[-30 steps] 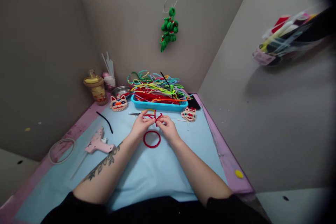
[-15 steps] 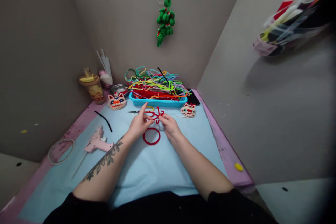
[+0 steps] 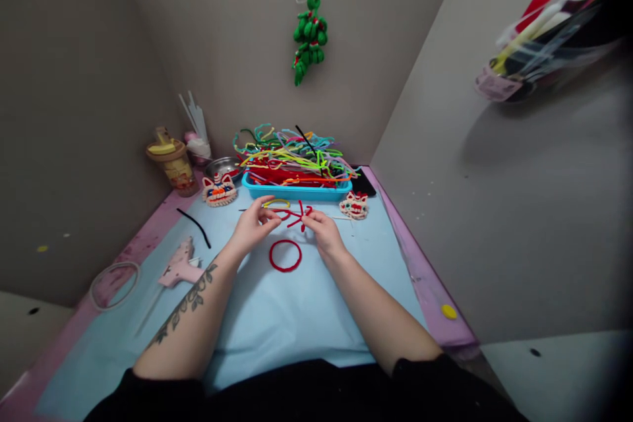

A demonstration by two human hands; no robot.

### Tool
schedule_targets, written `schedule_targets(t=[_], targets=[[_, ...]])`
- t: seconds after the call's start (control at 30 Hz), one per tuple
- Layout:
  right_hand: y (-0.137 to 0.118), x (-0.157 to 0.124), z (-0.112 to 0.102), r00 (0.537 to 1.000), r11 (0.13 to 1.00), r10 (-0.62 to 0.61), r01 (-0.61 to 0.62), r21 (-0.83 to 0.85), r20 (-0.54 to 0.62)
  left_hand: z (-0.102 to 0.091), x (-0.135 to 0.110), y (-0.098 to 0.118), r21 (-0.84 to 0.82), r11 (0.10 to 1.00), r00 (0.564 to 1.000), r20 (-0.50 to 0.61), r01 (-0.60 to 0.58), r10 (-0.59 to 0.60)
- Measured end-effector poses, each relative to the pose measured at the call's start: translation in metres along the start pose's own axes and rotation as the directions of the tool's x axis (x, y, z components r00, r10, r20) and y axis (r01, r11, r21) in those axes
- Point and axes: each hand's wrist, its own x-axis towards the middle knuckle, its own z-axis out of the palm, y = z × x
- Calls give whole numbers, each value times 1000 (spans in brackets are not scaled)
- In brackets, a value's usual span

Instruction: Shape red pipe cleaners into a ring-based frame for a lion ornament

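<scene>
Just above the blue cloth, my right hand (image 3: 324,232) is closed in a pinch on a small star-like shape of red pipe cleaners (image 3: 299,216), its arms sticking out several ways. To its left is my left hand (image 3: 253,227), thumb and fingers apart, with nothing visible between them. The thumb tip is near the shape's left arms but seems separate. A red pipe-cleaner ring (image 3: 285,256) lies flat on the cloth below the hands. Behind the left hand, a dark pointed blade (image 3: 242,210) is mostly hidden. A curved yellow piece (image 3: 277,203) lies beyond the fingers.
A blue tray (image 3: 297,192) heaped with coloured pipe cleaners stands at the back, between two lion-like faces (image 3: 219,190) (image 3: 355,205). On the left are a pink glue gun (image 3: 180,265), a black pipe cleaner (image 3: 195,227) and a lidded cup (image 3: 175,168). A stuffed pouch (image 3: 539,46) hangs right.
My left hand has moved left and away from the red shape, its fingers opening. My right hand still pinches the shape, which has turned slightly. The ring stays in place.
</scene>
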Motion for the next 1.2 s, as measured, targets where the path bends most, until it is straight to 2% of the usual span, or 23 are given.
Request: schedule_targets(t=[0.1, 0.2, 0.33, 0.47, 0.6, 0.67, 0.8, 0.97, 1.03, 1.1, 1.2], targets=[[-2, -1, 0, 999, 998, 30, -30, 54, -12, 2, 2, -6, 190, 967, 978, -89, -167, 187], [-5, -3, 1, 998, 999, 34, -35, 33, 46, 5, 3, -12, 391, 849, 919, -16, -356, 393], [-8, -5, -1, 995, 999, 38, -36, -28, 92, 5, 5, -17, 495, 741, 868, 56, -454, 494], [-10, -3, -5, 990, 998, 49, -45, -35, 131, 1, 6, -16, 495, 731, 866, 95, -469, 491], [-11, -1, -5, 996, 998, 43, -47, 43, 79, 1, 4, -10, 392, 832, 905, 1, -391, 425], [-12, -1, -3, 998, 991, 54, -57, 118, 27, 3, 2, -7, 360, 858, 918, -9, -366, 395], [-12, -2, 0, 997, 979, 74, -73, 192, 5, 11, -2, -6, 434, 809, 912, 86, -396, 400], [-12, -2, -3, 1000, 1000, -16, 16, -5, -23, 11, 1, -8, 536, 716, 891, 201, -448, 408], [-12, -1, -5, 999, 998, -30, 29, -59, -22, 9, 2, -7, 546, 708, 892, 221, -448, 394], [-12, 0, -7, 999, 997, -35, 34, -71, -14, 8, 1, -4, 520, 750, 912, 195, -409, 362], [-10, 1, -6, 999, 998, -40, 40, -48, -9, 7, -1, 1, 390, 871, 954, 120, -300, 275]])
